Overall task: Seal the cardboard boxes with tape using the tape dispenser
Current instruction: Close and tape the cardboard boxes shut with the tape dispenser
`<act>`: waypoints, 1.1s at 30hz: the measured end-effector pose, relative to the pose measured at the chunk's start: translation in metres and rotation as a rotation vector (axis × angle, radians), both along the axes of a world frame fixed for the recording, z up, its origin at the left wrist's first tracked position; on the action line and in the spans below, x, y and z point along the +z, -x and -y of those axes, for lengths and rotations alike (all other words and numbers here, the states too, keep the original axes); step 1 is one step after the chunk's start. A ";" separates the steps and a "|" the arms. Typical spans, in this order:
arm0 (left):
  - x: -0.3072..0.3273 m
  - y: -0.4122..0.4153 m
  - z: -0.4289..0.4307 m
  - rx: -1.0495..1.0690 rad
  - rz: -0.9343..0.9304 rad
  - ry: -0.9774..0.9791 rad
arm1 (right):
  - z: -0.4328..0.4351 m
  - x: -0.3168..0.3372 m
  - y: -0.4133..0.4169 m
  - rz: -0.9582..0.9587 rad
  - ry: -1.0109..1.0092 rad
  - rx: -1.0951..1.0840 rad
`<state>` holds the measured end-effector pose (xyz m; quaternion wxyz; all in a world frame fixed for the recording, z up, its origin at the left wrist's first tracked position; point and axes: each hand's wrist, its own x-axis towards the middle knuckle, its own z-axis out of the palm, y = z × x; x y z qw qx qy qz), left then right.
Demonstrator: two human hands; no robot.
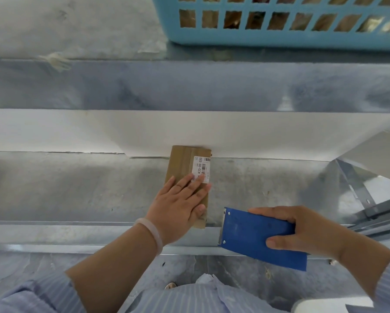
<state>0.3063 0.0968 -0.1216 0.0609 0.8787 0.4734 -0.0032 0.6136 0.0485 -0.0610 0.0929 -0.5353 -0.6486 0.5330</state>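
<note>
The small flat brown cardboard box (182,163) lies on the grey metal bench (76,188), its far end touching the foot of the white panel (234,132) and its near end at the bench's front lip. A white barcode label (202,169) sits on its right half. A paler band runs lengthwise beside the label; I cannot tell whether that is tape.

My left hand (178,206) lies flat on the near half of the box, fingers straight and slightly spread, fingertips reaching the label, a pale bracelet (154,231) at the wrist. My right hand (306,231) grips the blue plastic tape dispenser (257,236), thumb on the near side and fingers curled over the far edge. Its toothed cutting edge points towards the box, just beside the near end and not touching.

I judge the step to be starting a strip. To do it well, I would press down firmly so the box cannot slide, land the tape on the near end, draw it straight along the seam away from the label, and move my fingers aside ahead of the blade.

A light blue plastic lattice basket (279,39) stands on the shelf above, well apart.
</note>
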 end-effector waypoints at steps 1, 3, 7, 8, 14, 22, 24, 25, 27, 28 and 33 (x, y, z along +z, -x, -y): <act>0.000 0.000 0.000 0.001 0.005 -0.001 | -0.001 0.001 0.000 -0.004 0.014 -0.003; 0.000 0.000 0.000 -0.001 0.002 -0.003 | -0.004 0.004 0.000 -0.022 0.055 -0.017; 0.000 0.000 0.000 -0.019 0.002 -0.006 | -0.006 0.008 -0.005 -0.040 0.107 -0.023; 0.000 0.000 0.000 -0.024 0.001 -0.008 | -0.006 0.010 -0.006 -0.035 0.115 -0.023; -0.002 0.002 -0.001 -0.023 0.001 -0.018 | -0.007 0.021 0.008 0.156 0.036 0.012; -0.003 0.001 -0.001 -0.024 0.011 -0.008 | 0.019 0.013 0.086 0.662 -0.377 0.089; -0.003 0.000 -0.001 -0.023 0.005 -0.014 | 0.021 0.010 0.100 0.703 -0.415 0.090; -0.003 0.000 -0.001 -0.024 -0.001 -0.016 | 0.021 0.010 0.106 0.706 -0.420 0.089; -0.003 0.000 -0.001 -0.025 -0.007 -0.018 | 0.018 0.011 0.112 0.706 -0.411 0.085; -0.003 0.000 -0.001 -0.024 -0.009 -0.019 | 0.016 0.011 0.113 0.711 -0.404 0.088; -0.006 0.002 -0.002 -0.017 0.012 -0.014 | 0.017 0.006 0.100 0.783 -0.335 0.081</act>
